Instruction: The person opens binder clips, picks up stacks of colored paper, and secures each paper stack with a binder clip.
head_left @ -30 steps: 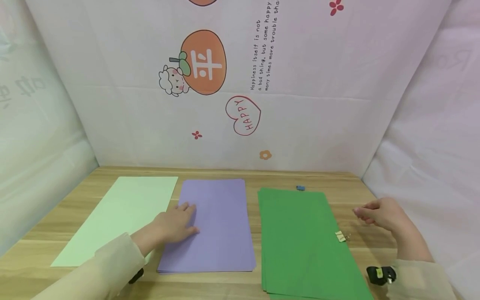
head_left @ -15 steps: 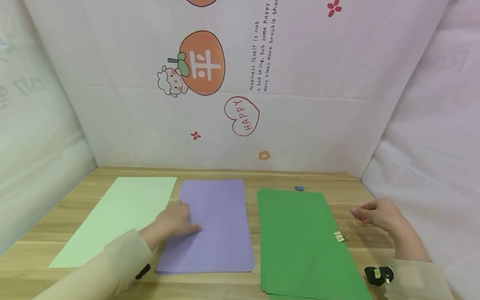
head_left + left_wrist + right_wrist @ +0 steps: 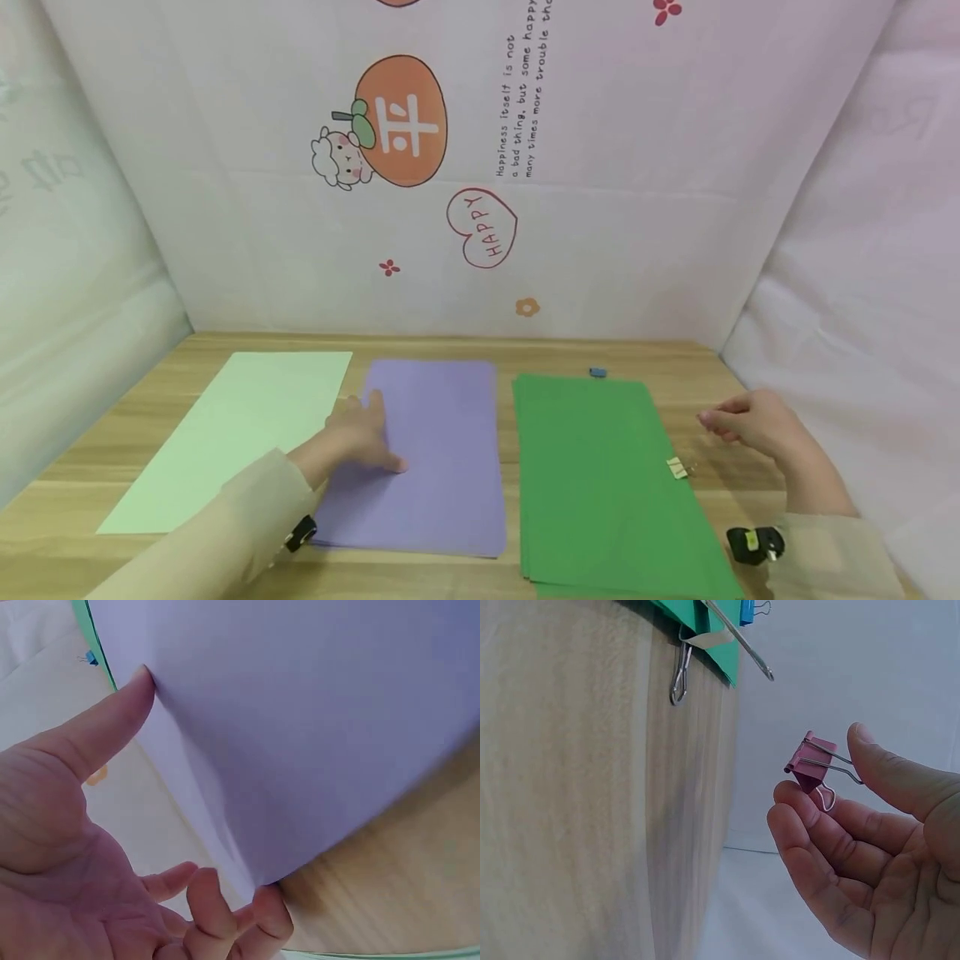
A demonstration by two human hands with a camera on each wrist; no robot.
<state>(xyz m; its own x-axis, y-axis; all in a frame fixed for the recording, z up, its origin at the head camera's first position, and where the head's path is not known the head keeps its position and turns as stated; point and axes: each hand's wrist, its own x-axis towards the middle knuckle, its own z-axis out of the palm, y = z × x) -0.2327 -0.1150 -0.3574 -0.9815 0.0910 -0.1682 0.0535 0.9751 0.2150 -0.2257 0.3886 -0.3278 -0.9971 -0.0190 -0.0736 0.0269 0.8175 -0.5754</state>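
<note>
A stack of purple paper [image 3: 450, 467] lies mid-table, slightly lifted and bowed near its left edge. My left hand [image 3: 362, 433] grips that edge: the thumb presses the top face while curled fingertips meet the rim, as the left wrist view shows. Off to the right, above the table, my right hand [image 3: 753, 423] pinches a pink binder clip [image 3: 815, 761] by its wire handles. Nearest to that hand, a pale yellow binder clip [image 3: 677, 468] bites the right edge of a green paper stack [image 3: 600, 483].
Light green paper [image 3: 225, 450] lies at the left, partly under my left forearm. A small blue binder clip [image 3: 597, 372] sits at the green stack's far edge. White printed cloth [image 3: 622, 250] walls in the back and sides of the wooden table [image 3: 427, 575].
My left hand has gone from lying with fingers spread on the purple paper to gripping its left edge. The purple paper has shifted slightly right and nearer. The right hand stays almost still.
</note>
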